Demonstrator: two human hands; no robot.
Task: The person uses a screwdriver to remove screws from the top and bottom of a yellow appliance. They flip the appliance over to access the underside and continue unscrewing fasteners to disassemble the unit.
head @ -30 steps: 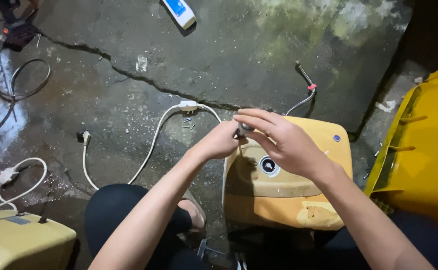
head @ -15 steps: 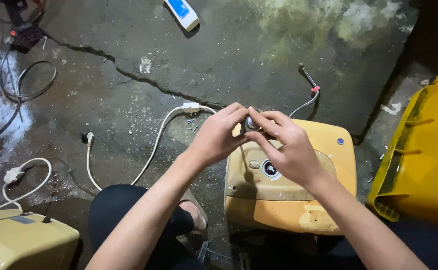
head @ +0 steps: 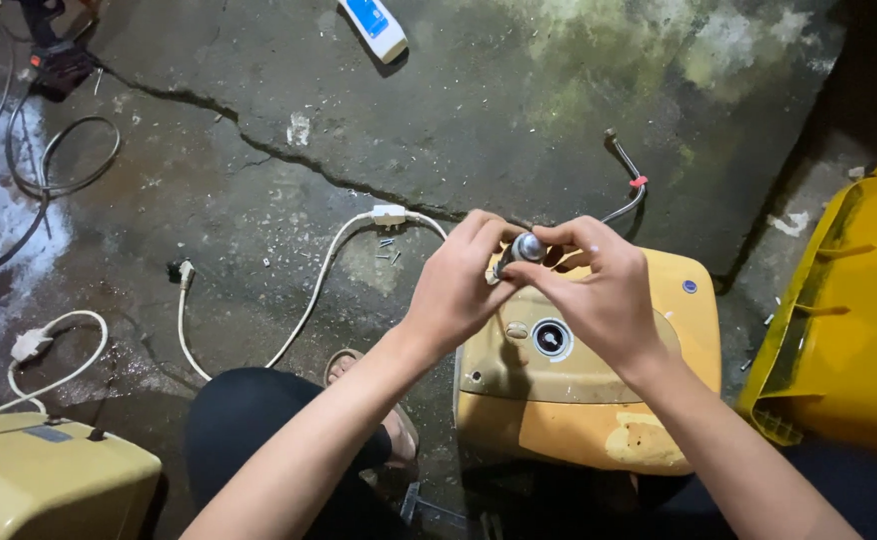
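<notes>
Pinching with both hands, we held a small round silver metal knob [head: 529, 247] above the yellowed plastic appliance casing [head: 599, 400] on the cracked concrete floor [head: 459, 110]. Our left hand [head: 457, 285] curled nearly closed, fingertips on the knob's left side. Our right hand [head: 609, 295] gripped it from the right, thumb and forefinger closed on it.

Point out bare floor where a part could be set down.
Free: the concrete between the blue-and-white device and the grey hose, beyond the yellowed plastic casing. Crowded: around the white cord with loose screws, and the black cables.
</notes>
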